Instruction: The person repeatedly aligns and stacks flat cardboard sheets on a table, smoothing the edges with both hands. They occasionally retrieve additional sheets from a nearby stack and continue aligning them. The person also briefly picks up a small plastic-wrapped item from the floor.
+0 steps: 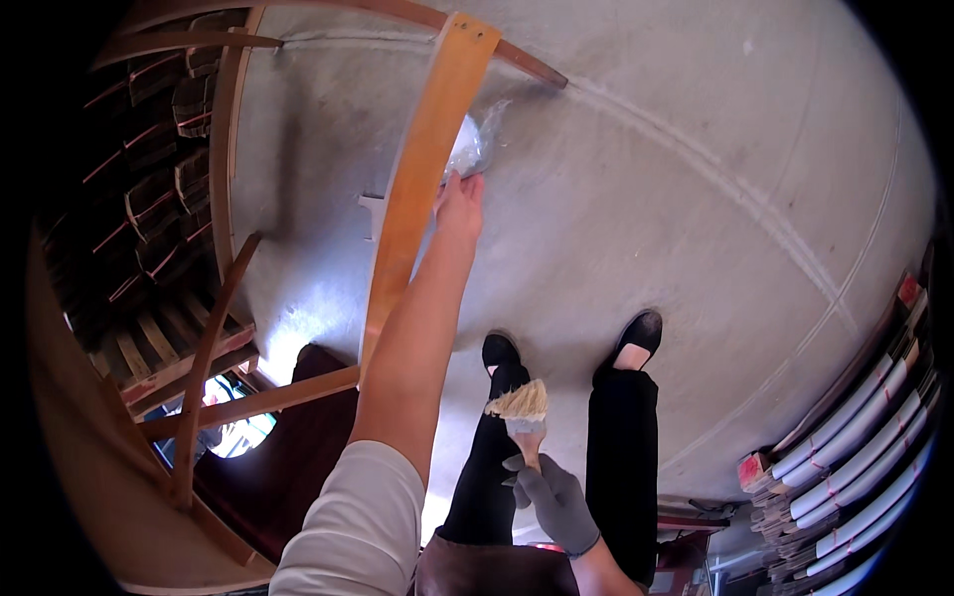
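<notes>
My bare left hand [460,204] reaches far forward beside a long flat wooden board [427,149]. Its fingers are closed on the near end of a clear, crinkled plastic wrapper [479,147], which shines with bright reflections; whether it contains anything I cannot tell. Part of this wrapper passes behind the board's edge. Lower down, between my legs, my right hand [558,505] wears a grey glove. It grips the handle of a paintbrush [521,405], whose pale, splayed bristles point up and forward.
The board belongs to a wooden frame whose rails [263,399] spread to the left. Stacks of bundled flat pieces [154,214] fill the far left. Long white bundled strips [855,467] lie at the right. My black shoes [636,338] stand on the grey concrete floor [696,258].
</notes>
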Demonstrator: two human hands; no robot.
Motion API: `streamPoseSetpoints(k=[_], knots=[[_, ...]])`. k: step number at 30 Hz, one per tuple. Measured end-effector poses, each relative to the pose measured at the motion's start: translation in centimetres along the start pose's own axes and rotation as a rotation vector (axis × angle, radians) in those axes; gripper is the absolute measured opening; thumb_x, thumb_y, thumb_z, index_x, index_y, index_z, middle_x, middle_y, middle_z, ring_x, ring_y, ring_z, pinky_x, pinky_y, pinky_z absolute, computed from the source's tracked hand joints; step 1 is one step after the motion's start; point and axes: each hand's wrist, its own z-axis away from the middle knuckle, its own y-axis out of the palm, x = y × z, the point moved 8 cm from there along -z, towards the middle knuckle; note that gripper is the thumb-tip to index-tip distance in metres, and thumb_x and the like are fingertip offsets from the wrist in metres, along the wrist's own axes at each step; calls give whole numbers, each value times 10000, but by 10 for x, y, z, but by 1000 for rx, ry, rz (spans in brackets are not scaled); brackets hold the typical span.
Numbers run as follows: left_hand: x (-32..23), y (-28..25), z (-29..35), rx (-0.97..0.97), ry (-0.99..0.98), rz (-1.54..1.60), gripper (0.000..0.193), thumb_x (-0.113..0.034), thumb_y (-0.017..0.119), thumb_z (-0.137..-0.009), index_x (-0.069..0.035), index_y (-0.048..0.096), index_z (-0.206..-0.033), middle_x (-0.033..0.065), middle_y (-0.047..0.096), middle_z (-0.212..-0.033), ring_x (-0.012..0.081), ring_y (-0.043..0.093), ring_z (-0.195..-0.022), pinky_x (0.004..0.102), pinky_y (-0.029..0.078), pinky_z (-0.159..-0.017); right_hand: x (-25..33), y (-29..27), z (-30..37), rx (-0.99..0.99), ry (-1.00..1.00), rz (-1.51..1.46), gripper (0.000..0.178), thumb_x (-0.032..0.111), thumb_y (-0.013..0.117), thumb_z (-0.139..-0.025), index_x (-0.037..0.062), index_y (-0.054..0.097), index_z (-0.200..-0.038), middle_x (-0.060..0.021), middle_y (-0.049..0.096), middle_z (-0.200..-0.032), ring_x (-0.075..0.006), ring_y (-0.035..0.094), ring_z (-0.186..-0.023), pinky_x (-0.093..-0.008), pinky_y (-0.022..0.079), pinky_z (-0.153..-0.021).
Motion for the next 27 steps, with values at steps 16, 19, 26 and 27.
streamPoseSetpoints(k=[16, 19, 26, 27], knots=[[73, -1, 130, 169, 12, -751, 274, -46, 584, -976, 28, 559, -1239, 149, 649, -1186, 259, 667, -1000, 398, 594, -884, 51, -84, 12, -481, -527, 74, 333, 276, 433, -1109, -6, 550, -1242, 7, 467, -688, -68, 445, -580, -335, 577, -736], [66, 6, 268, 104, -151, -579, 299, -46, 578, -979, 26, 559, -1268, 143, 652, -1204, 244, 671, -997, 395, 592, -868, 54, -123, 64, -702, -593, 94, 325, 313, 449, -1113, 19, 556, -1201, 13, 493, -705, -60, 450, -580, -263, 497, -649], [-12, 50, 541, 381, -340, -909, 292, -85, 629, -980, 7, 610, -1257, 93, 676, -1142, 177, 667, -999, 353, 592, -797, 95, -162, 317, -932, -681, -169, 356, 296, 510, -1092, 119, 554, -1398, 58, 477, -795, -50, 445, -659, -267, 512, -653], [-39, 62, 576, 394, -342, -899, 303, -92, 636, -980, 7, 608, -1265, 88, 678, -1132, 173, 668, -978, 345, 592, -789, 112, -155, 353, -872, -679, -29, 391, 277, 501, -1095, 112, 525, -1448, 49, 465, -784, -46, 436, -656, -266, 511, -645]])
